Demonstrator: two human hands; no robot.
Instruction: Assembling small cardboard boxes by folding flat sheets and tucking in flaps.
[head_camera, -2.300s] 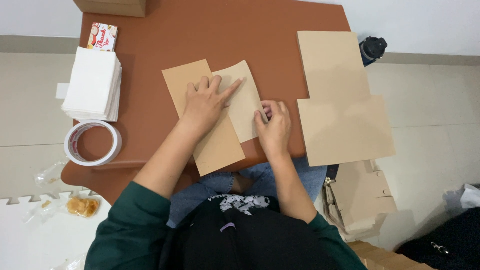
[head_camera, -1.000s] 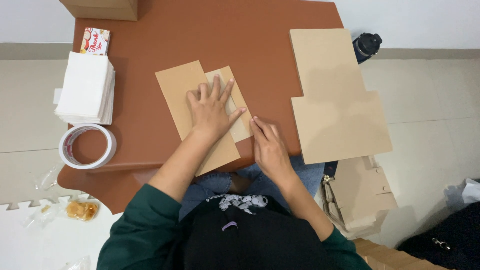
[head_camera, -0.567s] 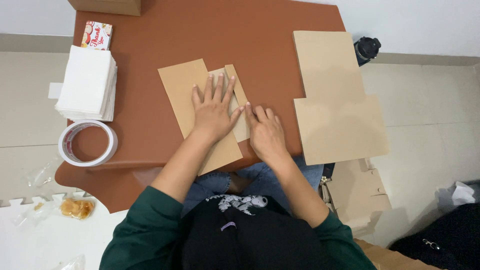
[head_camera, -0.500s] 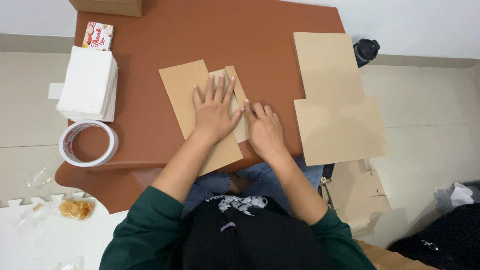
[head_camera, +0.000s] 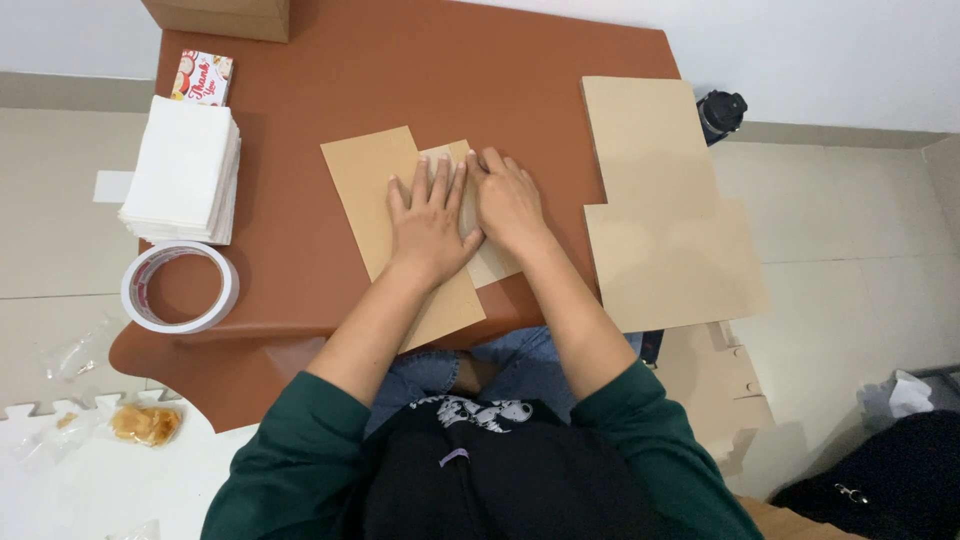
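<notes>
A flat tan cardboard piece (head_camera: 366, 190) with a folded flap (head_camera: 492, 264) lies on the brown table (head_camera: 420, 70). My left hand (head_camera: 430, 225) presses flat on it, fingers spread and pointing away from me. My right hand (head_camera: 508, 200) lies flat beside it on the folded flap, the two hands touching side by side. Neither hand grips anything; both palms push down on the cardboard.
A stack of tan cardboard sheets (head_camera: 660, 210) sits at the table's right edge, with more flat cardboard (head_camera: 715, 385) on the floor below. A stack of white paper (head_camera: 183, 170), a small printed card pack (head_camera: 203, 77) and a tape roll (head_camera: 180, 287) sit at left. A dark bottle (head_camera: 722, 112) stands at the far right.
My right hand slid up along the flap from its lower edge and now lies flat next to my left hand. My left hand stayed pressed on the cardboard.
</notes>
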